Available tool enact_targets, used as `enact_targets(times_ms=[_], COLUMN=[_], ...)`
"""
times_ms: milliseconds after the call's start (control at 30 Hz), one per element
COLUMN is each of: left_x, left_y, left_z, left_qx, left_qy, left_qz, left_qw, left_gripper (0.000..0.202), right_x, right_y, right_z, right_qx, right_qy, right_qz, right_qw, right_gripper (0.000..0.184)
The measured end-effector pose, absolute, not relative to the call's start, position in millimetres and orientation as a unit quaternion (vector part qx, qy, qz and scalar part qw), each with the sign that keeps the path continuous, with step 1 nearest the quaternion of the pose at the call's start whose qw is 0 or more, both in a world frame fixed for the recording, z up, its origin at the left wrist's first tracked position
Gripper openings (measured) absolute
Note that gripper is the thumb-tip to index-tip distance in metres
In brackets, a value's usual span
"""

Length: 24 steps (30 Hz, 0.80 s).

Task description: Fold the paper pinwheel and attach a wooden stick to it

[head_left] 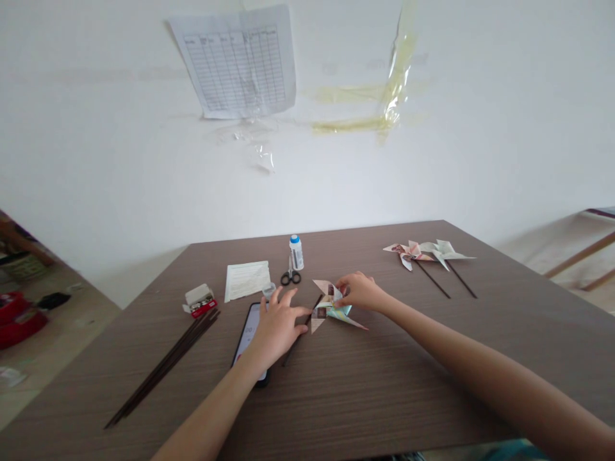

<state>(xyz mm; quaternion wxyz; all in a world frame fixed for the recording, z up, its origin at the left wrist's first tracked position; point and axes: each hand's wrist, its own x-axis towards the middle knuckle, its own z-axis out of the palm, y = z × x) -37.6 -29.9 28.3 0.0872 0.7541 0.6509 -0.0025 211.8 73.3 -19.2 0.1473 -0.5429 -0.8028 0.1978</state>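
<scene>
A folded paper pinwheel (330,308) in pale printed colours lies on the wooden-look table (384,378), its pointed blades spread. My right hand (360,291) pinches the pinwheel's upper centre between fingers and thumb. My left hand (278,326) sits just left of the pinwheel, fingers spread, with its fingertips close to the paper. A thin dark stick (300,336) runs under that hand and toward the pinwheel's centre. Whether my left hand grips the stick does not show clearly.
A smartphone (246,333) lies under my left hand. Scissors (291,276), a white glue bottle (296,253), a paper sheet (247,280), a small box (199,301) and a bundle of dark sticks (163,368) lie on the table. Two stick-mounted pinwheels (427,256) lie far right.
</scene>
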Motion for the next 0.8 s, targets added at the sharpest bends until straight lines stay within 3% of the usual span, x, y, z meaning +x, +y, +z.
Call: enact_targets(times_ms=[400,600,800], left_x=[-40,-31,-24], left_y=[-24,-20,-14], left_z=[27,29,28], left_qx=[0.745,0.728,0.720], left_qy=[0.661,0.684,0.692], left_qz=[0.001,0.005,0.003], left_qw=[0.090,0.054,0.052], left_gripper=[0.039,0.027,0.011], right_x=[228,245,256], right_y=[65,56,51], right_z=[-22,-37,-41], right_qx=[-0.496,-0.398,-0.355], right_qy=[-0.828,-0.878,-0.887], right_qz=[0.202,0.118,0.135], right_qw=[0.163,0.239,0.264], right_gripper=[0.011,0.009,0.013])
